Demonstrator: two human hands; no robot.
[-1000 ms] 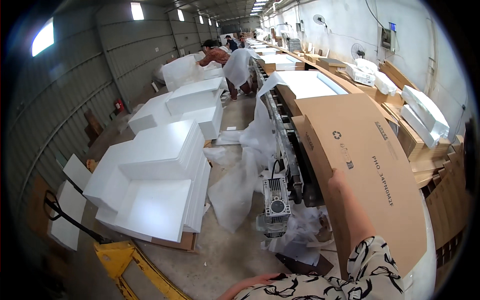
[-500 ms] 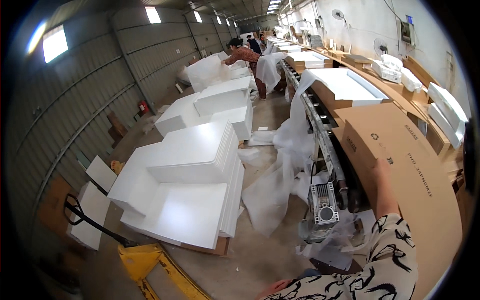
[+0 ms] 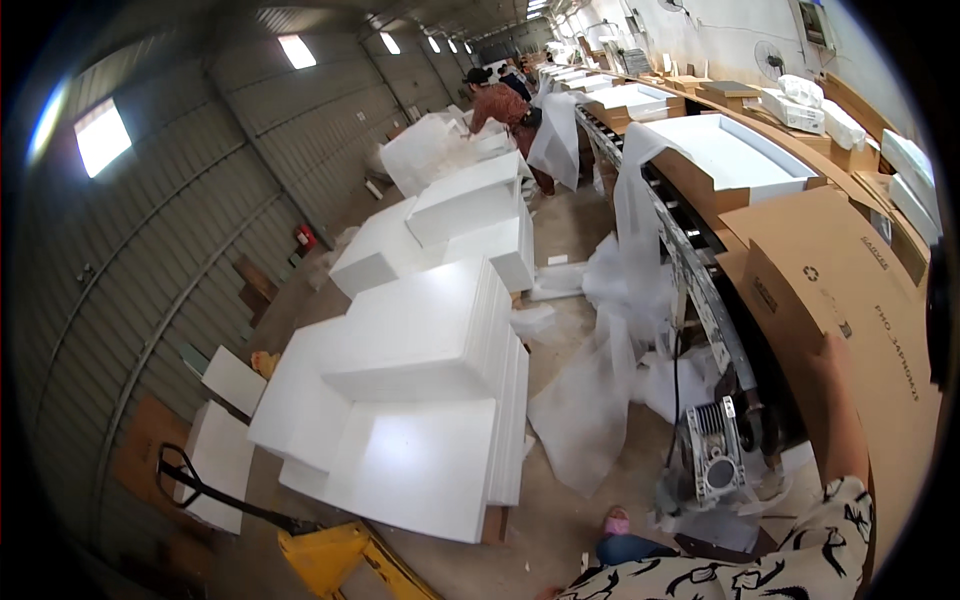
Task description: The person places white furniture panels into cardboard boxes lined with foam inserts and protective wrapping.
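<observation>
My right hand (image 3: pixel 828 355) reaches up from the lower right and grips the large printed brown cardboard box (image 3: pixel 890 400) at the fold between its top and side panels. Its fingers are partly hidden against the cardboard. The box lies on the conveyor (image 3: pixel 700 285). At the bottom edge, left of my patterned shirt, a sliver of skin shows that may be my left hand (image 3: pixel 548 593); its fingers are hidden. Farther along the line stands an open carton with a white foam tray (image 3: pixel 735 150), beside a hanging sheet of translucent wrap (image 3: pixel 635 195).
Stacked white foam blocks (image 3: pixel 420 335) stand on the left, with a yellow pallet jack (image 3: pixel 325 555) in front. A motor (image 3: pixel 715 455) juts from the conveyor's near end. Loose translucent wrap (image 3: pixel 585 410) covers part of the floor. A co-worker (image 3: pixel 497 110) bends over foam farther back.
My view has shifted, so the foam stacks and box sit further right and lower. My right hand stays on the box fold. The co-worker has leaned in another pose.
</observation>
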